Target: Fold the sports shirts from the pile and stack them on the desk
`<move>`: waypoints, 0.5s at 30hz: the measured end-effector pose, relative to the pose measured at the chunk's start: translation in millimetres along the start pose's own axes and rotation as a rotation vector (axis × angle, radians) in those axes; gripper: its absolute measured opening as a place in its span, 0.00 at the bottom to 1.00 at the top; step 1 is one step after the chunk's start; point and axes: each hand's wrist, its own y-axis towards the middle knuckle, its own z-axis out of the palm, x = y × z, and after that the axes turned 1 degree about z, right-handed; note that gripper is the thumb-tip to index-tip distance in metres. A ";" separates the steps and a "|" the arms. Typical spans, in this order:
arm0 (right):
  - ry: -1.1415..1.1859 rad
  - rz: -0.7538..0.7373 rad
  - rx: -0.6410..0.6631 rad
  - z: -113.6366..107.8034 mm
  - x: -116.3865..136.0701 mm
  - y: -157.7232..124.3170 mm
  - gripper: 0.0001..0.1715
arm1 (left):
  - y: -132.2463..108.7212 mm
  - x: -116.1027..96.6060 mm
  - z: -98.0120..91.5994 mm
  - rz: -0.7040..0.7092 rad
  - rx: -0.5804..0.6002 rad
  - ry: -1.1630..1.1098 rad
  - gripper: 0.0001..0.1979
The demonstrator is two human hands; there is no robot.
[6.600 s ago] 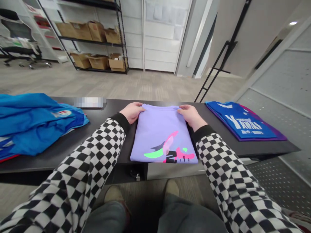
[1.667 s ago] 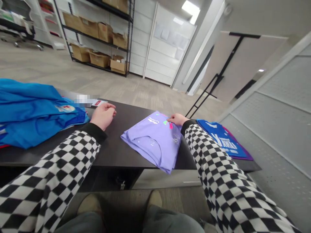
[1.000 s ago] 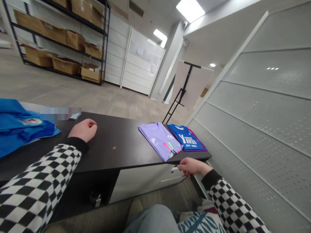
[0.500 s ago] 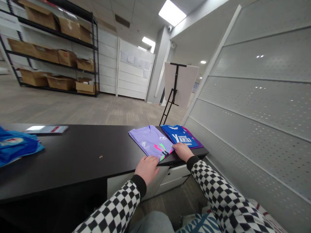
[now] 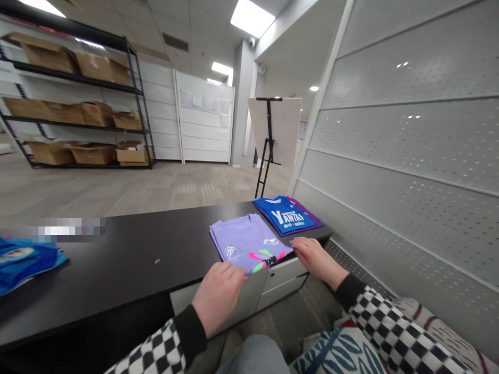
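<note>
A folded lavender T-shirt (image 5: 247, 239) with pink and green print lies near the front edge of the dark table, its lower end reaching over that edge. My left hand (image 5: 220, 291) grips its near left corner, fingers closed. At the near right corner, my right hand (image 5: 315, 257) pinches the fabric between thumb and fingers. Just beyond, a folded blue T-shirt (image 5: 286, 213) with white lettering rests on a purple folded garment (image 5: 312, 217), apart from both hands.
The dark table (image 5: 156, 239) stretches left, where a crumpled blue garment (image 5: 31, 262) lies. A grey perforated panel (image 5: 390, 156) rises close on the right. Behind the table stand an easel with a board (image 5: 283, 130) and a black rack (image 5: 74, 127) of cardboard boxes. A patterned cushion (image 5: 335, 353) sits below.
The lavender shirt has shifted toward me, away from the blue one. Both hands have drawn back with its near corners and moved a little farther apart. The camera view has turned slightly.
</note>
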 end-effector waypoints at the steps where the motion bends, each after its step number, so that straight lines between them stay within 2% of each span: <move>1: 0.028 0.013 -0.034 -15.6 2.3 -12.3 0.20 | -3.0 -12.4 -10.7 0.017 -0.015 -0.031 0.20; 5: 0.027 0.070 -0.206 -89.6 12.8 -51.3 0.20 | 2.7 -56.6 -61.5 0.021 -0.076 -0.105 0.20; 8: -0.039 0.087 -0.287 -134.4 13.6 -58.4 0.18 | 27.9 -68.4 -98.7 -0.039 -0.101 -0.131 0.19; 11: -0.118 0.109 -0.318 -154.8 3.0 -41.7 0.18 | 64.5 -59.9 -120.8 -0.104 -0.116 -0.182 0.19; 15: -0.208 0.121 -0.283 -163.2 -25.1 18.2 0.18 | 129.9 -31.7 -127.9 -0.172 -0.137 -0.135 0.16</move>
